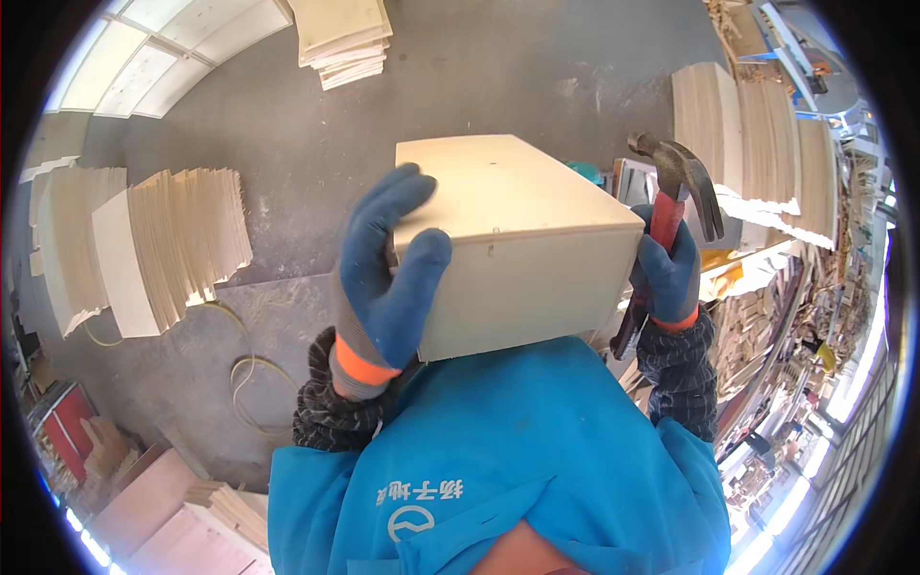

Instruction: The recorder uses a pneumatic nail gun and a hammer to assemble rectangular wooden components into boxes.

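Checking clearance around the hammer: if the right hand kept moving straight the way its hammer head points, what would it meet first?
Probably the stacked plywood sheets beyond the right hand; the hammer points there, though depth is unclear.

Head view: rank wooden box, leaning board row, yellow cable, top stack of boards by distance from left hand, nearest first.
From the left hand:
1. Wooden box, gripped on its left side.
2. Leaning board row and yellow cable, both on the floor to the left; too close to call.
3. Top stack of boards, far up by the upper edge.

Box underside behind blue apron
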{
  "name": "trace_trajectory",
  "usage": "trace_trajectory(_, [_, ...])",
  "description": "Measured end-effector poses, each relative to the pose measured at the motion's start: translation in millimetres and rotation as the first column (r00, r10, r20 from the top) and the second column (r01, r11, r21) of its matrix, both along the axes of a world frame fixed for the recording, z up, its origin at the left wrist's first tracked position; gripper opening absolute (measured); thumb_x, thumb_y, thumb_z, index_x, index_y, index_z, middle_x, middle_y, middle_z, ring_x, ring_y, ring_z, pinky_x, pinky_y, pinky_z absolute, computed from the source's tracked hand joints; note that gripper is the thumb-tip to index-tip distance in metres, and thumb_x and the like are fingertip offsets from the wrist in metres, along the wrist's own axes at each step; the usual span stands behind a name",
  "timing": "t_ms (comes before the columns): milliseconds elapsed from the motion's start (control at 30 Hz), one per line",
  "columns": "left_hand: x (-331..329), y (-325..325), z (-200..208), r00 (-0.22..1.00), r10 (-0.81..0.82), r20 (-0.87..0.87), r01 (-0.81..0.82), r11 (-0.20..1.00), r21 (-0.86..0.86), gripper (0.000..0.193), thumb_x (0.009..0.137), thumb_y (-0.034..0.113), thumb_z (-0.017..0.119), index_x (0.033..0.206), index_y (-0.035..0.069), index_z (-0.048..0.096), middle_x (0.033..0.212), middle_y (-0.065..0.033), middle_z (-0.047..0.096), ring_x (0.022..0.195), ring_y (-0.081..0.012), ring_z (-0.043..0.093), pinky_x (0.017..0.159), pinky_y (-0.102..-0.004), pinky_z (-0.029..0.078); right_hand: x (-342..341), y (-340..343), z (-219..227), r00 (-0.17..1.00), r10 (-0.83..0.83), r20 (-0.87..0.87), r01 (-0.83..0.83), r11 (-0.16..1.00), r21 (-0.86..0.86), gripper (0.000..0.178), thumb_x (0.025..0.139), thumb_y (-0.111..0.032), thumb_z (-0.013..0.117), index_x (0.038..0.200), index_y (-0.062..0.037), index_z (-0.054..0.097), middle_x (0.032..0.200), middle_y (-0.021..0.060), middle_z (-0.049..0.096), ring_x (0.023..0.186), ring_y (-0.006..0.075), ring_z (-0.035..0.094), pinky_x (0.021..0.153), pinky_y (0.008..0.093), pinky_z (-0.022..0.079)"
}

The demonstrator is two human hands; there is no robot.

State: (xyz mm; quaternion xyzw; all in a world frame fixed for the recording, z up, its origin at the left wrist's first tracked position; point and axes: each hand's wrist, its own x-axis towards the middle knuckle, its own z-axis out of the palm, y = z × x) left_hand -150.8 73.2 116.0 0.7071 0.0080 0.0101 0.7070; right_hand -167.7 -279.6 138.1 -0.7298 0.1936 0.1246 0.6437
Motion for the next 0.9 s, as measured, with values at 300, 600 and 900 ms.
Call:
trace_trajectory(300, [4.1, -16.0, -5.0, 0.981, -0.089, 0.174, 0.08, 0.995, 0.059, 0.023, 0.095, 0.003, 0.065, 0.118, -0.003, 0.07, 0.133, -0.0255, 0.07, 0.14, -0.0415, 0.059, 0.121, -0.0507, 0.043, -21.4, 5.2, -28.8, 0.963, 0.04, 0.266, -0.043, 0.999, 0.005, 0.07, 0.095, -0.051, 0.08, 0.137, 0.0017, 0.061, 0.123, 0.008, 0.069, 0.111, 0.0176, 0.064, 0.097, 0.0356, 0.051])
trace_trajectory(600, [83.6, -30.1, -67.0, 0.854, -0.146, 0.5, 0.127, 0.989, 0.074, 0.019, 0.094, 0.003, 0.067, 0.11, -0.003, 0.073, 0.127, -0.0243, 0.073, 0.132, -0.0416, 0.066, 0.114, -0.0491, 0.049, 6.7, 18.6, -84.9, 0.856, -0.006, 0.516, 0.047, 0.997, -0.066, 0.064, 0.104, -0.028, 0.068, 0.153, 0.009, 0.051, 0.142, 0.0151, 0.064, 0.13, 0.0206, 0.058, 0.112, 0.0335, 0.044])
trace_trajectory(900, [113.2, -17.2, -148.2, 0.66, -0.199, 0.724, -0.05, 0.95, 0.307, 0.026, 0.101, 0.007, 0.053, 0.12, -0.006, 0.066, 0.14, -0.0304, 0.063, 0.136, -0.0483, 0.06, 0.116, -0.0541, 0.049, 26.2, 39.2, -168.9, 0.795, -0.109, 0.596, 0.011, 0.986, 0.166, 0.043, 0.096, -0.015, 0.079, 0.133, 0.0017, 0.064, 0.125, 0.0098, 0.07, 0.113, 0.0161, 0.065, 0.096, 0.034, 0.052])
